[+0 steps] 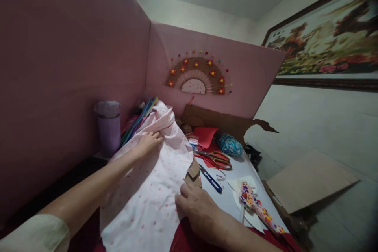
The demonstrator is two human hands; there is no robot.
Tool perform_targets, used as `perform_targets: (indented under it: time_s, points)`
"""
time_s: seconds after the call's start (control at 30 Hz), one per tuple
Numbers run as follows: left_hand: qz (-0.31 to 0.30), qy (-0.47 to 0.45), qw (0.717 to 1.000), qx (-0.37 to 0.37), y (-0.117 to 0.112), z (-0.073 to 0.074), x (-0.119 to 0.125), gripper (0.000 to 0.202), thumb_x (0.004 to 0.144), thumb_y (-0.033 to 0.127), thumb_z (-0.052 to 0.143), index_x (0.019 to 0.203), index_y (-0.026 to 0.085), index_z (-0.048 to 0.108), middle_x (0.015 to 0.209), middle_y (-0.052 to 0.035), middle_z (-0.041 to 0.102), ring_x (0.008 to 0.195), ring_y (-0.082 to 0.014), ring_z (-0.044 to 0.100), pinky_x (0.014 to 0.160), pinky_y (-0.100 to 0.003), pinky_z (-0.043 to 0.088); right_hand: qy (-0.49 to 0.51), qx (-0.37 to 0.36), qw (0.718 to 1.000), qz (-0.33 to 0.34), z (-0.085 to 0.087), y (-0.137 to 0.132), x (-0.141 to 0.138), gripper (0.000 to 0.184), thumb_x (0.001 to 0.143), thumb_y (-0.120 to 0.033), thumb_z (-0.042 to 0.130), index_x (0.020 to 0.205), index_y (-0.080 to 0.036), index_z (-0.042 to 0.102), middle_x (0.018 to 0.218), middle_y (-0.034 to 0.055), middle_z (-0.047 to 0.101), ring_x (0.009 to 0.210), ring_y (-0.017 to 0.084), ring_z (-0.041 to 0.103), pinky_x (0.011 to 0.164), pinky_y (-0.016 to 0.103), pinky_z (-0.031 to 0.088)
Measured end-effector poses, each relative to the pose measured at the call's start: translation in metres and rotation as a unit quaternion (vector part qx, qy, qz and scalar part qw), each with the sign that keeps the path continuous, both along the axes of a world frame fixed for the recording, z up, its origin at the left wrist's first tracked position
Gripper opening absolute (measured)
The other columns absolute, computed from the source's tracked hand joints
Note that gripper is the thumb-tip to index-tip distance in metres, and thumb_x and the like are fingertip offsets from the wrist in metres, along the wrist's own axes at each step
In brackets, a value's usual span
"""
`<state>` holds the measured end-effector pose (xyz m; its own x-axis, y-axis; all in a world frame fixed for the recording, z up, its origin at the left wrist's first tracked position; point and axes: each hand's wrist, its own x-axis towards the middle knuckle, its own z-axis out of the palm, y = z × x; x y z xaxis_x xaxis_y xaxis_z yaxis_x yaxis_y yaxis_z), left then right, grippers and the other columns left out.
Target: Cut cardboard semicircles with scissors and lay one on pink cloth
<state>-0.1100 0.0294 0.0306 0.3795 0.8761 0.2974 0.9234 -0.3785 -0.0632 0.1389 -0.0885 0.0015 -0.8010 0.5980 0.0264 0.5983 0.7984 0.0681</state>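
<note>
A white cloth with pink dots (147,204) lies spread over the left part of the table, its far end bunched into folds. My left hand (150,142) is on its upper part, fingers bent and closed on a fold. At the cloth's right edge, my right hand (197,206) has its fingers curled, with thumb and forefinger at the border; the fingertips are partly hidden. Just beyond that hand, a brown cardboard piece (193,173) shows from beneath the cloth. Blue-handled thread snips (210,179) and orange-handled scissors (215,158) lie to the right.
A purple lidded cup (109,128) stands at left. Farther back are a blue yarn ball (229,144), red sheets (205,136) and brown cardboard (218,120). A flower-patterned glue gun (260,208) lies at right. A flowered cardboard arch (197,69) hangs on the pink panel.
</note>
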Motion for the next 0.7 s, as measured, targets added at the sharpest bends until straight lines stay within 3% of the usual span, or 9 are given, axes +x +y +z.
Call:
perform_targets:
  time_s: [0.13,0.23,0.33,0.4,0.47,0.53,0.6,0.7]
  points:
    - [0.039,0.024,0.999,0.003,0.017,0.005,-0.004,0.025,0.085,0.008,0.045,0.095,0.014,0.067,0.100,-0.0135,0.065,0.097,-0.0247,0.054,0.084,-0.037,0.039,0.012,-0.010,1.000,0.002,0.006,0.002,0.004,0.021,0.070,-0.014,0.057,0.089,-0.019,0.061,0.096,0.0066,0.063,0.084,0.022,0.056,0.064,0.030,0.039]
    - [0.053,0.030,0.998,0.006,0.013,0.008,0.013,0.024,0.084,0.008,0.045,0.087,0.012,0.069,0.092,-0.0160,0.067,0.095,-0.0278,0.056,0.084,-0.040,0.039,0.065,-0.003,0.996,-0.062,0.026,0.025,0.004,0.014,0.075,-0.022,0.058,0.088,-0.020,0.063,0.094,0.0056,0.064,0.084,0.021,0.058,0.066,0.029,0.041]
    - [0.051,0.025,0.998,0.004,-0.001,0.006,0.037,0.028,0.085,0.009,0.043,0.093,0.014,0.069,0.095,-0.0139,0.067,0.095,-0.0265,0.058,0.078,-0.037,0.042,0.107,0.043,0.986,-0.119,0.048,0.065,-0.006,0.036,0.078,-0.006,0.048,0.110,-0.019,0.061,0.107,0.0074,0.065,0.097,0.021,0.056,0.078,0.028,0.042]
    - [0.062,0.022,0.998,-0.007,-0.012,0.003,0.049,0.029,0.084,0.009,0.044,0.093,0.016,0.070,0.097,-0.0131,0.067,0.091,-0.0251,0.061,0.073,-0.036,0.044,0.079,0.086,0.989,-0.088,0.054,0.094,-0.020,0.046,0.077,-0.003,0.048,0.119,-0.018,0.057,0.116,0.0075,0.063,0.103,0.022,0.053,0.085,0.031,0.042]
    - [0.087,0.020,0.996,-0.013,-0.021,0.000,0.052,0.030,0.083,0.008,0.043,0.098,0.015,0.069,0.098,-0.0140,0.067,0.090,-0.0254,0.061,0.071,-0.036,0.045,0.062,0.087,0.993,-0.056,0.053,0.122,-0.037,0.052,0.079,-0.004,0.050,0.128,-0.021,0.051,0.130,0.0046,0.057,0.110,0.021,0.049,0.091,0.030,0.039]
    - [0.123,0.021,0.992,-0.020,-0.026,-0.003,0.046,0.032,0.083,0.006,0.042,0.098,0.013,0.069,0.096,-0.0158,0.067,0.091,-0.0274,0.062,0.069,-0.036,0.046,0.037,0.078,0.996,-0.029,0.046,0.145,-0.052,0.044,0.084,-0.010,0.050,0.124,-0.027,0.054,0.132,0.0009,0.056,0.110,0.019,0.049,0.092,0.030,0.039]
    - [0.158,0.021,0.987,-0.028,-0.025,-0.005,0.034,0.032,0.082,0.005,0.041,0.094,0.012,0.070,0.093,-0.0177,0.066,0.088,-0.0299,0.062,0.065,-0.037,0.046,0.018,0.080,0.996,-0.047,0.038,0.163,-0.059,0.029,0.088,-0.014,0.047,0.111,-0.022,0.062,0.119,0.0066,0.062,0.108,0.023,0.050,0.088,0.034,0.040]
    - [0.178,0.016,0.983,-0.032,-0.017,-0.009,0.011,0.033,0.082,0.004,0.039,0.094,0.008,0.069,0.093,-0.0215,0.065,0.085,-0.0327,0.062,0.064,-0.041,0.046,0.009,0.093,0.990,-0.106,0.028,0.182,-0.056,0.024,0.089,-0.013,0.044,0.101,-0.014,0.064,0.106,0.0156,0.064,0.104,0.029,0.051,0.082,0.040,0.040]
